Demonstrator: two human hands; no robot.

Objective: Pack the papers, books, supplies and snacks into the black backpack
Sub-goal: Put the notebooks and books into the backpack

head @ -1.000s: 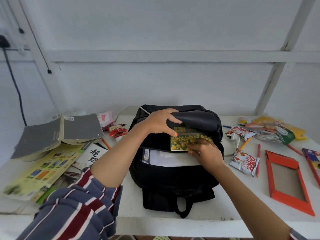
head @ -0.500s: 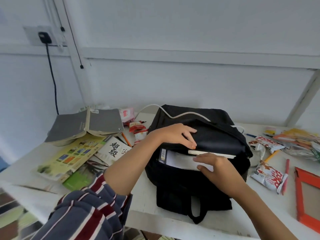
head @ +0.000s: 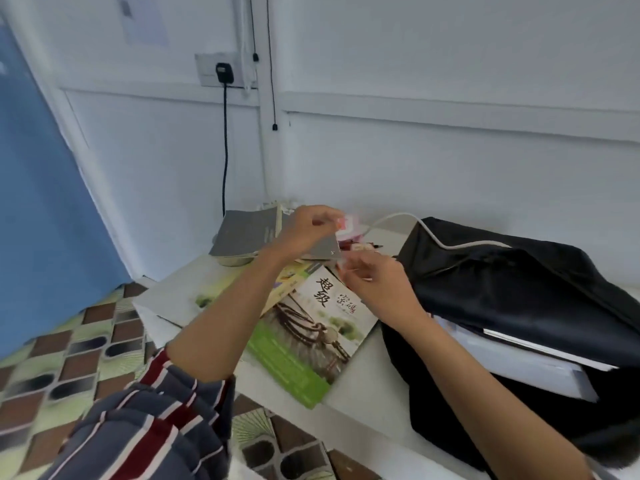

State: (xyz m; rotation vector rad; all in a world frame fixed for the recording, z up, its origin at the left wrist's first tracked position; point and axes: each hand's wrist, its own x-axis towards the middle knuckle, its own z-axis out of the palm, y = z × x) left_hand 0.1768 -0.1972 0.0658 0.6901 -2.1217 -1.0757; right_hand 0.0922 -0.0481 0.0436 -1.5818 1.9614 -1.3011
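Nearest, left of the black backpack (head: pixel 519 289), a green-covered book (head: pixel 304 348) is laid with one corner at or over the front edge of the tabletop (head: pixel 166 299). The left forearm is stretched right above it, so a careless sweep could send the book to the tiled floor.

In the backpack's open mouth, white papers (head: pixel 512 365) are seen sticking out under the flap. They could be creased or pushed out if more is forced in on top.

Further back, just left of the backpack, the right hand (head: pixel 377 289) and the left hand (head: pixel 304 233) are held with fingers curled, close to the small pink and red snack packets (head: pixel 349 232). Through the blur it cannot be told whether anything is pinched. From a loose pinch, a packet could be dropped beside the grey book (head: pixel 242 233).

Farthest, a white cable (head: pixel 433 233) is draped across the backpack's top and could be snagged when the flap is lifted.
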